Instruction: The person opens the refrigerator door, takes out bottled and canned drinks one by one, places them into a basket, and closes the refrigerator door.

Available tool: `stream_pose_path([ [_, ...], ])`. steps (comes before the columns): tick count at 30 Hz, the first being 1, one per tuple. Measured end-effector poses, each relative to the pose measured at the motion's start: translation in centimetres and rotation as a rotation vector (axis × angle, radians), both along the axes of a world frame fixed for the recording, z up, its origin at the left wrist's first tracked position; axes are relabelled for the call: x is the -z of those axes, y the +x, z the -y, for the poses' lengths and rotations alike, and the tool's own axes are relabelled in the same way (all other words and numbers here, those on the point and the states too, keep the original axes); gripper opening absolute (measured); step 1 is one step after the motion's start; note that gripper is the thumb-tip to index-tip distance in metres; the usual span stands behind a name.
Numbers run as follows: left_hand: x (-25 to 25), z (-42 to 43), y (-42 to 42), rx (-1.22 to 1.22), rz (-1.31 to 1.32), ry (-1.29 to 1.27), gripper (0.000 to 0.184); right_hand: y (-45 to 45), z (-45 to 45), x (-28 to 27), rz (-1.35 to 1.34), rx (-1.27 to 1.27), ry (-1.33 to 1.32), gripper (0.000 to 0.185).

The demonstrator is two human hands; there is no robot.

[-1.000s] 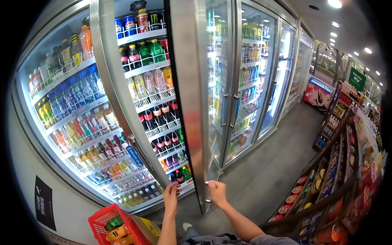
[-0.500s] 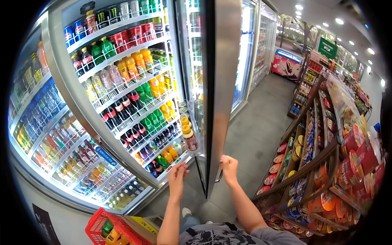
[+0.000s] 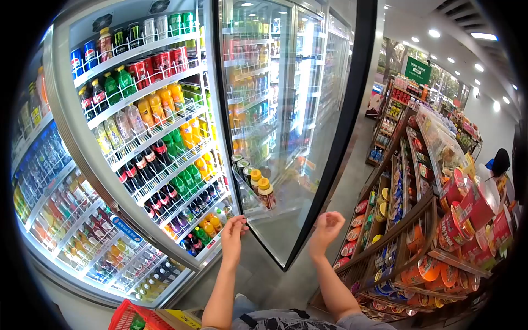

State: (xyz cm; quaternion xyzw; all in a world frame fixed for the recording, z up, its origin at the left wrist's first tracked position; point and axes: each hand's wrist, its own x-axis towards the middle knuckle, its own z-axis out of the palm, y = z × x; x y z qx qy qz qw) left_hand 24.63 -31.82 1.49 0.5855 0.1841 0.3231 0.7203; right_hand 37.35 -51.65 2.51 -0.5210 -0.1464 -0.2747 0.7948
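The glass cooler door (image 3: 308,126) stands swung wide, with its black frame (image 3: 347,137) slanting down in front of me. My right hand (image 3: 328,224) is raised just right of that frame's outer edge; its fingers are loosely curled apart and nothing shows in them. Near the door's lower hinge side is my left hand (image 3: 233,230), fingers slightly bent and holding nothing visible. To its left, the lit cooler shelves (image 3: 148,129) carry rows of bottles and cans. Yellow-capped bottles (image 3: 266,192) and dark cans (image 3: 240,163) appear at the glass, above and between the hands.
A red shopping basket (image 3: 124,316) with goods in it is at the lower left. Another closed cooler (image 3: 77,214) stands left of the open one. On the right, a brown snack rack (image 3: 407,231) with cup noodles (image 3: 459,220) borders the grey-floored aisle.
The door has swung wider open to the right, exposing its glass. My right hand has moved right and its fingers have loosened from a fist. My view has shifted slightly.
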Motion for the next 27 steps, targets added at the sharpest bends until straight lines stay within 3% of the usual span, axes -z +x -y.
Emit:
stream_pose_path([
  [1, -0.4, -0.3, 0.2, 0.0, 0.011, 0.003, 0.025, -1.1, -1.2, -0.8, 0.065, -0.123, 0.035, 0.022],
  [4, -0.7, -1.8, 0.3, -0.02, 0.022, 0.017, 0.025, -1.6, -4.7, 0.5, 0.067, -0.155, -0.285, 0.013],
  [5, -0.8, -2.4, 0.1, -0.024, 0.02, 0.011, 0.026, -1.7, -6.1, 0.4, 0.066, -0.166, -0.281, 0.013],
  [7, -0.5, -4.4, 0.0, -0.035, 0.026, 0.023, 0.026, -1.7, -9.3, -0.2, -0.013, -0.427, -0.217, 0.01],
  [15, -2.7, -17.0, -1.7, -0.187, 0.038, 0.086, 0.024, -0.8, -25.3, -5.3, -0.009, -0.769, -0.164, 0.013],
  [27, -14.9, -37.0, -0.4, -0.314, 0.144, 0.332, 0.027, 0.9, -49.1, -14.0, 0.103, -0.884, -0.123, 0.019],
])
